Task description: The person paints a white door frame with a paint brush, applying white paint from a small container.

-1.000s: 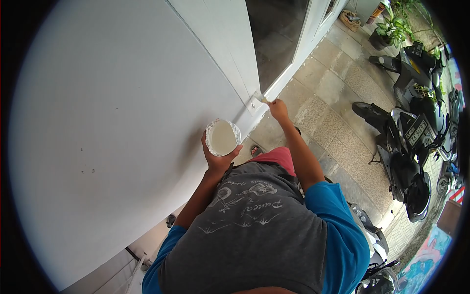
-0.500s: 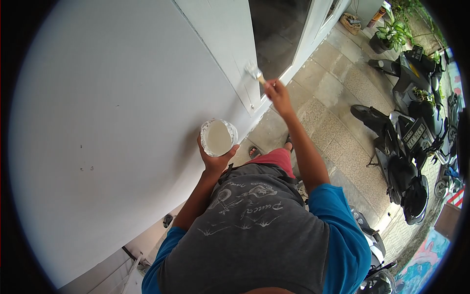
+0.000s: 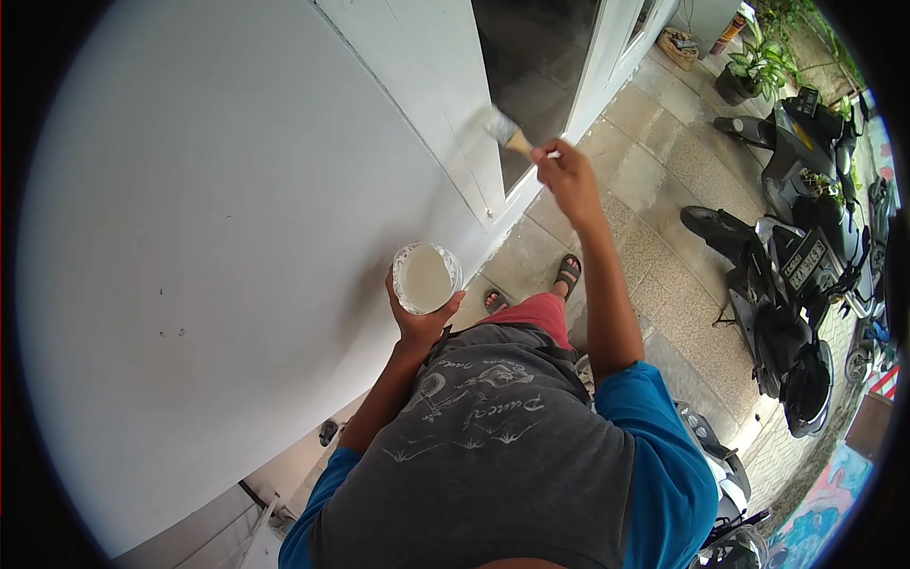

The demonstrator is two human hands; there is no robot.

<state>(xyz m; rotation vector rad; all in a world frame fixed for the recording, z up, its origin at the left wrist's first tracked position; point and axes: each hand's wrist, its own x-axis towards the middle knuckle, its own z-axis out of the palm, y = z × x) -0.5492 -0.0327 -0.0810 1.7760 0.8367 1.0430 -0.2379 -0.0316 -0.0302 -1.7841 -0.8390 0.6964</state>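
My left hand (image 3: pixel 417 318) is wrapped round a white-smeared tub of pale paint (image 3: pixel 425 279), held upright in front of the wall. The handle of a paintbrush (image 3: pixel 509 132) is in the closed fingers of my right hand (image 3: pixel 567 175). Its whitish bristles point up and left, in front of the edge between the white frame (image 3: pixel 445 104) and the dark glass pane (image 3: pixel 536 66). Whether the bristles touch the frame, I cannot tell.
A broad white wall (image 3: pixel 209 247) fills the left. Several motorbikes, among them one with a plate (image 3: pixel 806 263), stand on the right. A potted plant (image 3: pixel 754 71) and a basket (image 3: pixel 679 45) are at the top right. Below is tiled floor (image 3: pixel 654 237).
My right hand and the brush have moved a little to the right, away from the frame's face. My left hand and the tub have shifted slightly down. The right sandalled foot shows more fully.
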